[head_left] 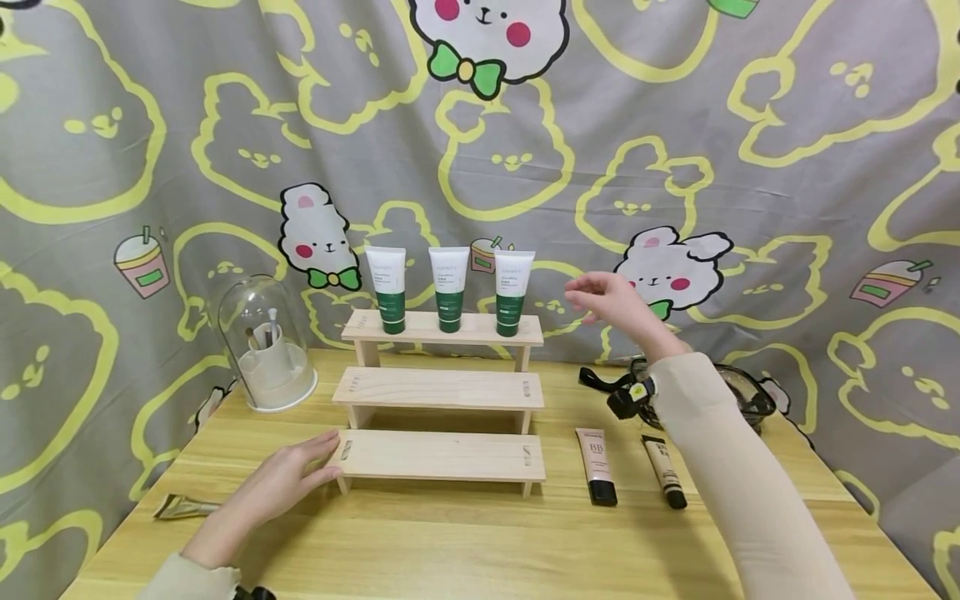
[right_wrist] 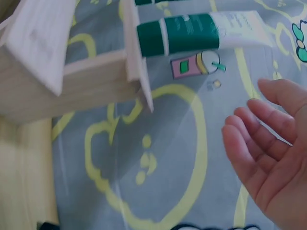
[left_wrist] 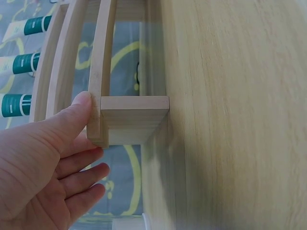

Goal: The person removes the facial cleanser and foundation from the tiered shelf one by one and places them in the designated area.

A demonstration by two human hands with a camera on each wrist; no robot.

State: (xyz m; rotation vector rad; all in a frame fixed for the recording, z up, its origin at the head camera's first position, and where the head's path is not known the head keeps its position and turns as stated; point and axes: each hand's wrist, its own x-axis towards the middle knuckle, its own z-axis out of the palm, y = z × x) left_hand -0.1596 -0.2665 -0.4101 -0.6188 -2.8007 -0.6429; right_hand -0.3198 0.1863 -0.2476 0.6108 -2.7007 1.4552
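Observation:
A three-tier wooden display rack point(head_left: 442, 454) stands on the table. My left hand point(head_left: 281, 479) holds the left end of its lowest shelf between thumb point(left_wrist: 80, 101) and forefinger, the other fingers loosely bent beside it. Three white-and-green squeeze tubes stand upright, caps down, spaced along the top shelf: a left tube point(head_left: 388, 287), a middle tube point(head_left: 448, 287) and a right tube point(head_left: 512, 292). My right hand point(head_left: 611, 304) is in the air to the right of the right tube, apart from it. Its fingers are loosely bent with nothing in them, as the right wrist view confirms.
Right of the rack lie a pink BB cream tube point(head_left: 596, 462) and a slimmer beige tube point(head_left: 664, 469). Behind the right forearm sits a dark transparent container point(head_left: 750, 398). At left stand a clear dome point(head_left: 258, 342) over brushes and a flat tube point(head_left: 183, 506). A patterned curtain point(head_left: 637, 108) hangs behind.

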